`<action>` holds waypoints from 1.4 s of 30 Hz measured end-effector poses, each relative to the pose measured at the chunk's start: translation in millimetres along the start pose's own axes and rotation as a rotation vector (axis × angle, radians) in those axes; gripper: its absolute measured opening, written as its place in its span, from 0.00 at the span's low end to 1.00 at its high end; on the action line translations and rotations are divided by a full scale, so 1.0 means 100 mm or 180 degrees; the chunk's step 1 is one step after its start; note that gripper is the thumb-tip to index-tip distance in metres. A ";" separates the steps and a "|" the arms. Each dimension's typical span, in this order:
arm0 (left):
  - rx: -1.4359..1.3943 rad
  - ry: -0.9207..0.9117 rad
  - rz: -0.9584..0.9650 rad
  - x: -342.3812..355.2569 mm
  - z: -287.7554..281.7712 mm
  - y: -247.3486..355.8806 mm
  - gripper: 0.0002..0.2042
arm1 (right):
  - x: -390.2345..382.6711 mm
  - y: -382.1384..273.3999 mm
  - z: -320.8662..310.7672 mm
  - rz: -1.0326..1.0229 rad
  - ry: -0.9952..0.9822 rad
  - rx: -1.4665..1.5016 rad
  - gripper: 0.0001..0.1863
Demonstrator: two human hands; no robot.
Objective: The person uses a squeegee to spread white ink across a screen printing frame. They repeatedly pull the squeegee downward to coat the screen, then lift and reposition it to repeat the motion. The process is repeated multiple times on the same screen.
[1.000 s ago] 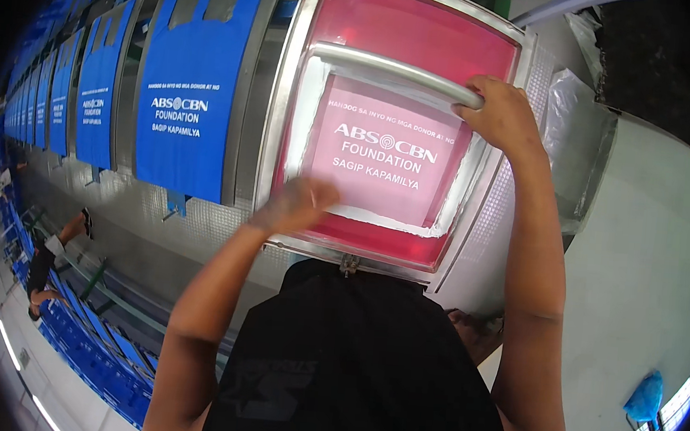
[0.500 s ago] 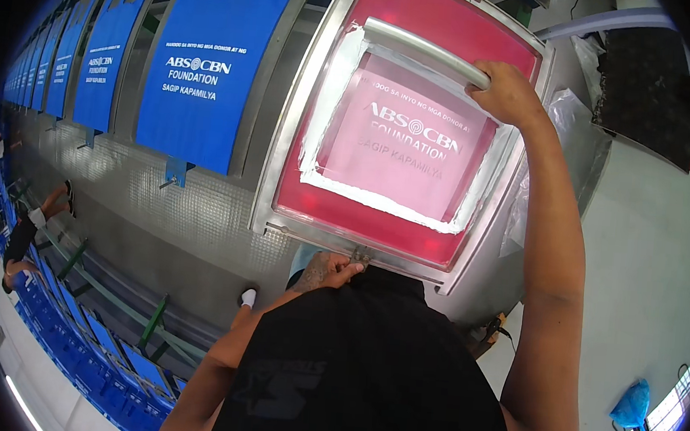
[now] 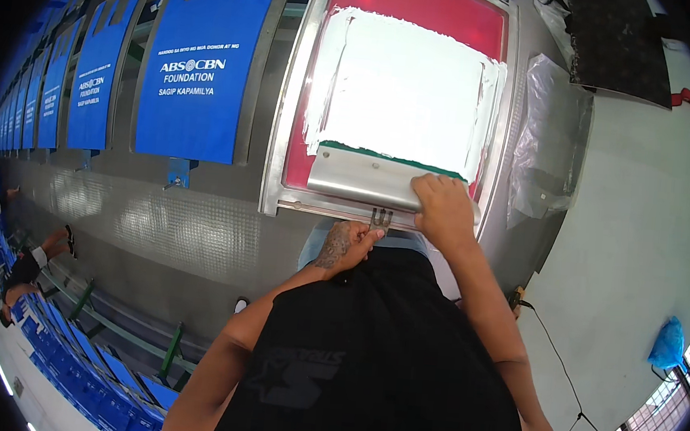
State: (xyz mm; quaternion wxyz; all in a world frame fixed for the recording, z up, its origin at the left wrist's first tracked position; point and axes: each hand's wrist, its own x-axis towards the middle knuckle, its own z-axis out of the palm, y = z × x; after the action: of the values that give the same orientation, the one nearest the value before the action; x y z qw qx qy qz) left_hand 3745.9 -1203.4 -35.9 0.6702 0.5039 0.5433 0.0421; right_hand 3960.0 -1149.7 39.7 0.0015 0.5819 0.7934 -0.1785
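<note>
My right hand [image 3: 447, 211] is wrapped round the right end of a metal squeegee [image 3: 364, 178]. The squeegee lies across the near part of a red-meshed silk screen frame [image 3: 292, 102], and its green blade edge touches the ink. Thick white ink [image 3: 407, 91] coats most of the mesh beyond the blade, hiding the print area. At the middle of the frame's near edge, my left hand [image 3: 351, 244] pinches a small pronged metal bracket [image 3: 381, 217].
Blue printed bags [image 3: 194, 74] lie on boards in a row to the left. On the right are clear plastic sheeting [image 3: 533, 141], a black panel [image 3: 618, 46] and a cable [image 3: 558, 346]. Another person [image 3: 29, 264] is far left beside a second row of blue bags.
My right hand has drawn the squeegee from the far side of the screen to its near side. White ink now covers the middle. My left hand stays at the bracket.
</note>
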 end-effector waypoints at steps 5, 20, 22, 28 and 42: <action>0.0343 0.0622 0.0402 0.01 0.12 -0.09 0.22 | 0.24 0.22 -0.36 0.0495 -0.0091 0.0348 0.18; -0.0026 0.0390 -0.0248 -0.06 0.07 0.03 0.22 | 2.57 1.78 -1.09 0.0364 -0.0285 0.0385 0.27; -0.0012 0.0376 -0.0410 -0.05 0.08 0.03 0.24 | 2.86 2.07 -0.96 0.0346 -0.0084 0.0799 0.33; -0.0260 0.0368 -0.0748 -0.05 0.10 0.02 0.26 | 3.23 2.09 -0.54 0.0852 -0.0157 0.0294 0.47; 0.1481 0.3617 0.0947 0.49 -1.41 0.24 0.23 | -0.07 2.24 0.30 0.3337 0.0740 0.3329 0.36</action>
State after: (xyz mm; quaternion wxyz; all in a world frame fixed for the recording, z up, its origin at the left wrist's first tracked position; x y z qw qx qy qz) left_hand 3669.0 -1073.3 -38.2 0.1368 0.6056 0.7334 0.2767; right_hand 4163.4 -1106.5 -50.3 -0.2743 0.8236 0.2188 -0.4456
